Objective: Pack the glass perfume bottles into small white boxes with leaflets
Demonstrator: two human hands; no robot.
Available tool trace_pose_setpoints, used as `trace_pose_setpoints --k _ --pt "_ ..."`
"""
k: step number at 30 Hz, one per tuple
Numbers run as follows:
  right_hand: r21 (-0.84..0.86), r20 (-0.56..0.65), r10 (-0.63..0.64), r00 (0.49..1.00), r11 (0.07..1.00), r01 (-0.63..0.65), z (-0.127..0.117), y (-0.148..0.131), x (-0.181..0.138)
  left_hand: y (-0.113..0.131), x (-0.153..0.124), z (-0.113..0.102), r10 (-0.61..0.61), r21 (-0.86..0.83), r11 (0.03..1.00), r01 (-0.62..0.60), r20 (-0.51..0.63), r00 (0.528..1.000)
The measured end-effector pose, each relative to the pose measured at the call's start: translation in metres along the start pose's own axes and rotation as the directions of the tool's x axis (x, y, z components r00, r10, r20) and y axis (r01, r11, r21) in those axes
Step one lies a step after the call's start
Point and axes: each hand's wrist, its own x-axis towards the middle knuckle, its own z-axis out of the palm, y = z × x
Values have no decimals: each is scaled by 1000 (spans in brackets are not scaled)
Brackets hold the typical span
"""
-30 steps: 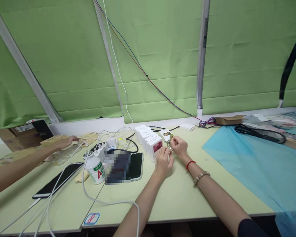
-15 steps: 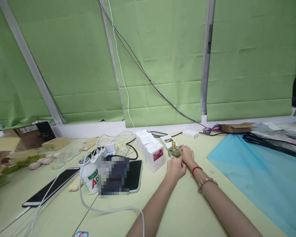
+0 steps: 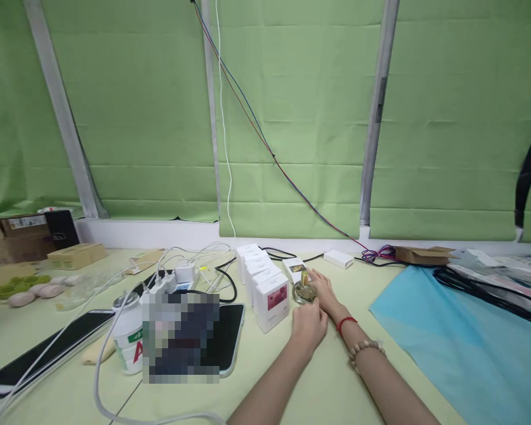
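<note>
A round glass perfume bottle (image 3: 304, 293) with a gold neck stands upright on the table. My left hand (image 3: 308, 326) is closed, its curled fingers against the near side of the bottle's base; the fingertips are partly hidden. To the right of the bottle lies my right hand (image 3: 327, 293), fingers stretched forward beside the glass. Just left of the bottle is a row of several white boxes (image 3: 272, 307), the nearest with a dark pink picture. Another white box with a dark picture (image 3: 294, 269) lies behind the bottle.
A phone (image 3: 230, 339), a white bottle (image 3: 127, 336) and a tablet (image 3: 48, 348) lie on the left among white cables and chargers (image 3: 170, 283). Blue sheeting (image 3: 451, 330) covers the right side, with a black cable coil (image 3: 487, 289) on it. A flat white box (image 3: 338, 258) lies at the back.
The view has shifted, so the near table items appear lower and further left. My right fingers look more stretched out. A person's hand at the left edge is out of view.
</note>
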Motion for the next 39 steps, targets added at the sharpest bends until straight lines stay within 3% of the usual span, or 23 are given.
trace_pose_setpoints --k 4,8,12,14,18,22,27,32,39 --pt "-18 45 24 999 1000 -23 -2 -2 -3 -1 1 2 -9 -3 1000 9 -7 1000" --pt "-16 -76 188 979 982 -189 -14 0 3 -3 3 4 47 -5 999 -47 15 999" --pt "87 -191 324 927 946 -312 -47 6 17 -3 3 5 73 11 997 -73 24 997" --pt "144 -132 374 918 923 -356 -69 8 22 -2 2 4 71 12 997 -71 25 997" --pt "242 -11 278 961 933 -267 -109 2 23 -1 1 2 74 16 997 -74 29 997" --pt "327 -38 292 956 907 -264 -130 -3 19 -1 1 0 83 20 996 -83 36 996" --pt "351 -40 267 963 906 -237 -139 3 15 1 -1 -3 88 35 995 -90 49 995" --pt "416 -2 268 963 877 -243 -132 12 10 4 -2 -5 52 -1 999 -52 22 998" --pt "594 168 310 936 725 -347 -114 26 7 6 -4 -8 39 -40 998 -39 2 999"
